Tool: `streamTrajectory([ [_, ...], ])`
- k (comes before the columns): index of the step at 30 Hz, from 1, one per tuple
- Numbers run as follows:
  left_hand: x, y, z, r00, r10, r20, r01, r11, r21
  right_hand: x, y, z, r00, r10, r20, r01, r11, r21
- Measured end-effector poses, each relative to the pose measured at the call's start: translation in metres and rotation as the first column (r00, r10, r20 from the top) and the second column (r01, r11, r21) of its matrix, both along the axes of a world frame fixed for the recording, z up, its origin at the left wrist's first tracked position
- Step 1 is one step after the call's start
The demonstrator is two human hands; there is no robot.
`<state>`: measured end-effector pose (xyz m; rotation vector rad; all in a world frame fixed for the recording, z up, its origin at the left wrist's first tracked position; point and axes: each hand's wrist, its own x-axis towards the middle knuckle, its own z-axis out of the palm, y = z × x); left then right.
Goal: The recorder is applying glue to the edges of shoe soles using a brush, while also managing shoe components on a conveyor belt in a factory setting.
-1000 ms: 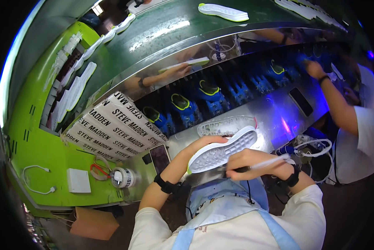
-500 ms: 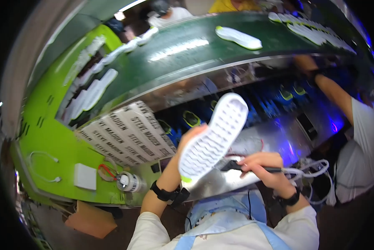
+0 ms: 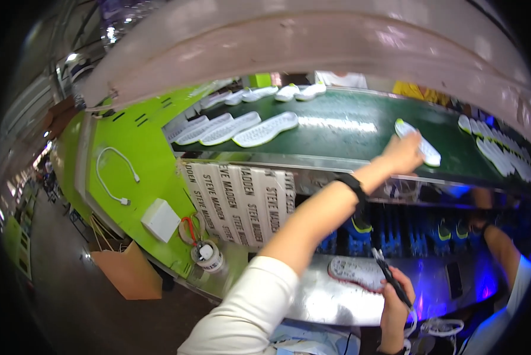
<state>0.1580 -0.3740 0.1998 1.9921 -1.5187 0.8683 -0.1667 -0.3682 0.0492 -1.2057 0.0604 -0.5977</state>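
Observation:
My left arm stretches far forward over the green belt (image 3: 348, 139). There my left hand (image 3: 402, 155) has its fingers closed around the middle of a white shoe sole (image 3: 430, 156) with a yellow-green tip. In my right hand (image 3: 394, 307), low over the metal bench, is a black pen-shaped tool (image 3: 394, 279) with a pale cable. Its metal tip points up and away from me. Just left of the tool, a greyish patterned sole (image 3: 351, 271) with a reddish edge lies on the metal bench (image 3: 330, 305).
Several white soles (image 3: 266, 130) lie at the belt's left end, more (image 3: 499, 157) at its right. Below the belt are dark shoes (image 3: 360, 225). A printed box panel (image 3: 236, 204), white box (image 3: 161, 220), cup (image 3: 208, 257) and red-handled scissors (image 3: 188, 229) stand left. Another person's arm (image 3: 502, 251) enters right.
My left hand held a white sole up close; that sole is no longer in front of me, and the hand is now at a sole on the belt. My right hand still holds the tool.

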Motion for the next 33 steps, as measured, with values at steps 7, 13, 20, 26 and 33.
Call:
streamTrajectory([
  [7,0.017,-0.037,0.005,0.904,0.373,-0.210,-0.424,0.850,-0.314,-0.019,-0.022,-0.001,0.968,-0.078,-0.239,0.089,0.995,0.036],
  [13,0.035,0.054,0.012,0.514,-0.166,-0.842,-0.332,0.866,-0.374,-0.018,-0.019,-0.008,0.951,-0.060,-0.303,0.072,0.997,0.029],
  [20,-0.110,0.236,-0.085,-0.281,-0.832,-0.478,-0.242,0.543,-0.804,-0.014,-0.012,-0.011,0.973,0.120,-0.198,-0.127,0.992,-0.020],
  [26,-0.232,0.245,-0.226,-0.527,-0.831,-0.179,-0.488,0.468,-0.737,-0.004,0.028,-0.015,0.816,0.509,-0.273,-0.566,0.802,-0.194],
  [33,-0.260,0.212,-0.275,-0.734,-0.664,0.140,-0.545,0.453,-0.706,0.015,0.061,-0.019,0.959,0.256,0.126,0.029,0.353,-0.935],
])
